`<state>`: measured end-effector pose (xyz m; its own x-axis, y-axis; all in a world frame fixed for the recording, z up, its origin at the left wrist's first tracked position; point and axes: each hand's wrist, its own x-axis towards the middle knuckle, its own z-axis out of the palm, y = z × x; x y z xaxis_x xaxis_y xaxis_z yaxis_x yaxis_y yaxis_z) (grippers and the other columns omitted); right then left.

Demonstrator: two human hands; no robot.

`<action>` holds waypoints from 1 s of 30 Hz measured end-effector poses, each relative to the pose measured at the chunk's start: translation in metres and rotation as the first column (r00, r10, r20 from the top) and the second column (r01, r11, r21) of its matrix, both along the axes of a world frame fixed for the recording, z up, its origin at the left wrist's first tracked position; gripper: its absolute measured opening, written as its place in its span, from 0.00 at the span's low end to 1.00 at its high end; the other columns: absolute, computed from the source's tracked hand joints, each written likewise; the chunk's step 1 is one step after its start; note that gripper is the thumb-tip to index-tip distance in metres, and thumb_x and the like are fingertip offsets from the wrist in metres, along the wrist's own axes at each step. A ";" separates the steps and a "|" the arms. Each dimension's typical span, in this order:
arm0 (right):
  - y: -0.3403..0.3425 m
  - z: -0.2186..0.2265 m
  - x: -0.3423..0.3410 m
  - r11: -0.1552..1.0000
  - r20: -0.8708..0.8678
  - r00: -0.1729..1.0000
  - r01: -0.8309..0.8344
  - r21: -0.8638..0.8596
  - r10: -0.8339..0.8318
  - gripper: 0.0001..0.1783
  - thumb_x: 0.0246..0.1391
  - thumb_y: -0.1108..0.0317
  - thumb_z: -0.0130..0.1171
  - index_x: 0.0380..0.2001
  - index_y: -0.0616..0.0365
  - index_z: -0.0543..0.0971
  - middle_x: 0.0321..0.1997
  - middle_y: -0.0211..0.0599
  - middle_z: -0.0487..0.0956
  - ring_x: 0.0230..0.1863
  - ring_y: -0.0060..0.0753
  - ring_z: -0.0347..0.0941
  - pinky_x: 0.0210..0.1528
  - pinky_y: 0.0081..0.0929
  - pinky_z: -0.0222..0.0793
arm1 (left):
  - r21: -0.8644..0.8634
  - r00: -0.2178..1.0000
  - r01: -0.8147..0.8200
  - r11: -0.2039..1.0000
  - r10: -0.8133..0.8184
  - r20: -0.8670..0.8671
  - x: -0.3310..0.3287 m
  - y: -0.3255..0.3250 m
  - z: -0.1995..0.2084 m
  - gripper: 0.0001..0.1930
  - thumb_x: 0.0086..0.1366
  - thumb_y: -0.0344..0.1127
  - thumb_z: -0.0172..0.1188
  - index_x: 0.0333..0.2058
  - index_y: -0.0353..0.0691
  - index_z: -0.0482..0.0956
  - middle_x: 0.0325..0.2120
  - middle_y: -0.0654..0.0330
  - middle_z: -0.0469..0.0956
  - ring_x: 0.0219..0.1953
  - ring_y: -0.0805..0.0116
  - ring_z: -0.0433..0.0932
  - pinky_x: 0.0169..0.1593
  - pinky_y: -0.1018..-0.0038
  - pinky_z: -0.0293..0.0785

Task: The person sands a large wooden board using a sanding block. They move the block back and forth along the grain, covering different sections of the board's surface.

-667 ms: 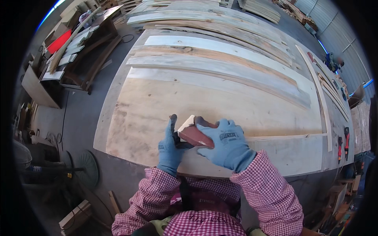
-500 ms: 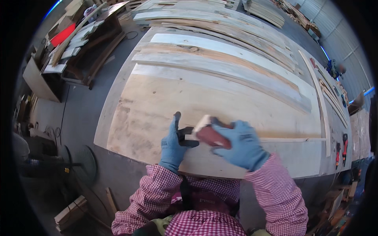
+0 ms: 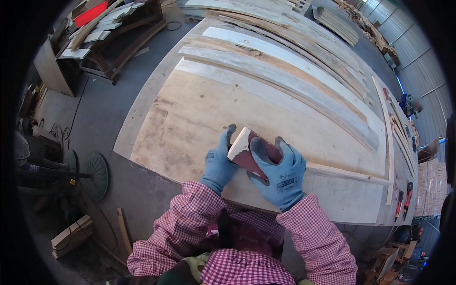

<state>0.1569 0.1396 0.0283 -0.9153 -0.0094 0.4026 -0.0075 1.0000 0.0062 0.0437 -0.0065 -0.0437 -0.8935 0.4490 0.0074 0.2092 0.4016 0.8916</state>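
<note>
My right hand [image 3: 284, 173], in a blue glove with dark fingertips, is closed over a sanding block [image 3: 247, 159] wrapped in red-brown abrasive paper. The block's pale, ragged end [image 3: 240, 143] faces my left hand [image 3: 218, 164]. A narrow wood strip [image 3: 349, 174] runs from the right toward both hands, and its left end is hidden behind the block and fingers. My left hand appears closed around that end, one finger pointing up and the other fingertips mostly covered. Beneath lies a broad plywood sheet [image 3: 190, 116].
Several long boards [image 3: 285, 71] lie across the table's far side. Near the right edge rest red-and-black hand tools [image 3: 407, 202] and an upright-running slat [image 3: 387, 137]. At far left stands a bench with short boards [image 3: 102, 35]; a green round base [image 3: 95, 175] is on the floor.
My hands have come closer together, bringing the block against the left hand. The strip now slopes more down to the right, and the whole view has shifted slightly.
</note>
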 end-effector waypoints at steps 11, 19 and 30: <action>0.089 -0.011 0.073 0.953 0.137 0.954 0.283 -0.108 -0.267 0.47 0.36 0.54 0.78 0.64 0.46 0.74 0.54 0.53 0.70 0.51 0.54 0.70 0.52 0.47 0.69 | 0.025 0.978 0.011 1.000 -0.016 0.206 -0.007 0.003 -0.005 0.36 0.47 0.29 0.79 0.57 0.40 0.74 0.40 0.56 0.84 0.42 0.69 0.83 0.49 0.71 0.79; -0.002 -0.008 -0.029 0.970 0.176 0.968 0.203 -0.137 -0.177 0.44 0.43 0.45 0.71 0.66 0.34 0.70 0.58 0.53 0.66 0.53 0.58 0.66 0.55 0.51 0.64 | -0.009 0.990 0.021 1.000 -0.019 0.139 -0.011 0.001 0.003 0.29 0.47 0.29 0.78 0.50 0.37 0.79 0.40 0.58 0.85 0.40 0.71 0.82 0.46 0.72 0.79; 0.006 0.007 -0.017 0.859 0.336 0.869 0.452 -0.239 -0.364 0.45 0.43 0.47 0.74 0.66 0.40 0.71 0.48 0.52 0.71 0.48 0.52 0.68 0.50 0.48 0.65 | 0.051 0.992 0.014 0.999 -0.020 0.128 -0.008 0.004 -0.003 0.28 0.48 0.30 0.76 0.50 0.40 0.80 0.37 0.56 0.85 0.39 0.67 0.84 0.45 0.71 0.79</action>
